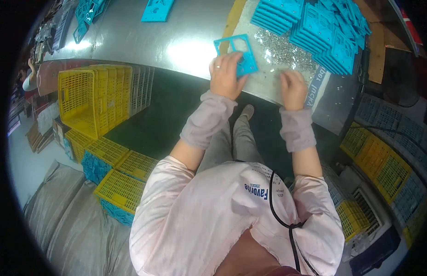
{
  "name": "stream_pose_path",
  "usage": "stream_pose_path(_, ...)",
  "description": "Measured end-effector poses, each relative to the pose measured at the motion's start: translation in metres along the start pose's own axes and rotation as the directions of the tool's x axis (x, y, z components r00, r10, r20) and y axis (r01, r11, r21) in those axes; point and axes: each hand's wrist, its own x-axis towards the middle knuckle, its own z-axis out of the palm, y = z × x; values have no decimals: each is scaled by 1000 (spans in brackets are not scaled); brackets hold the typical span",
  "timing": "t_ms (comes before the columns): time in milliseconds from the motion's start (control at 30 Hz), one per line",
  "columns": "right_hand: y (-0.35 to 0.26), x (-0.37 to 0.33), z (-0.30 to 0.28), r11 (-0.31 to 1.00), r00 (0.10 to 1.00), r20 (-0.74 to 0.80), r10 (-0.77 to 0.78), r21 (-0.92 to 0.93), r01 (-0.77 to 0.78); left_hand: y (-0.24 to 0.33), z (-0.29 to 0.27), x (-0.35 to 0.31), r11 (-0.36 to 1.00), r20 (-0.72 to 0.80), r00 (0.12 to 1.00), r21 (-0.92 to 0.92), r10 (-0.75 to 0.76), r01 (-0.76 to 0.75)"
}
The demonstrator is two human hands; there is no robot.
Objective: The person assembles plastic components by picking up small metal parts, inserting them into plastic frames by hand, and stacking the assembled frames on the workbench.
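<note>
My left hand [226, 76] grips the lower left part of a flat blue plastic frame [247, 66] with cut-out openings, at the near edge of the metal table. To its right, my right hand [294, 89] is raised in front of the table edge, apart from the frame. Its fingertips are pinched together; anything between them is too small to make out. Just beyond it, a spread of small shiny metal parts [289, 51] lies on a pale sheet. Stacked blue frames [314, 30] stand behind and right of those parts.
A single blue frame [157, 10] lies on the metal table [121, 34], with more blue pieces [88, 16] at far left. Yellow crates [96, 99] stand below on the left; several [379, 158] line the right side. Grey covered goods [68, 216] sit at lower left.
</note>
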Motion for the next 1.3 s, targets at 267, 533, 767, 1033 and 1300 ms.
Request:
stream_pose_path(267, 23, 9, 23, 980, 999, 14, -31, -196, 33, 7, 22, 5, 990, -55, 997, 127, -62, 68)
stream_pose_path(533, 37, -7, -15, 939, 929, -143, 340, 101, -328, 27, 69, 21, 973, -10, 977, 101, 211, -209)
stream_pose_path(767, 33, -18, -24, 994, 992, -58, 110, -5, -110, 28, 83, 24, 952, 73, 972, 199, 222, -232)
stream_pose_path(1033, 26, -2, -7, 980, 964, 208, -163, -78, 183, 32, 70, 25, 987, 116, 981, 22, 157, -160)
stream_pose_path(1300, 38, -4, -9, 999, 990, 141, -24, 37, 19, 39, 60, 25, 974, 34, 999, -228, 16, -8)
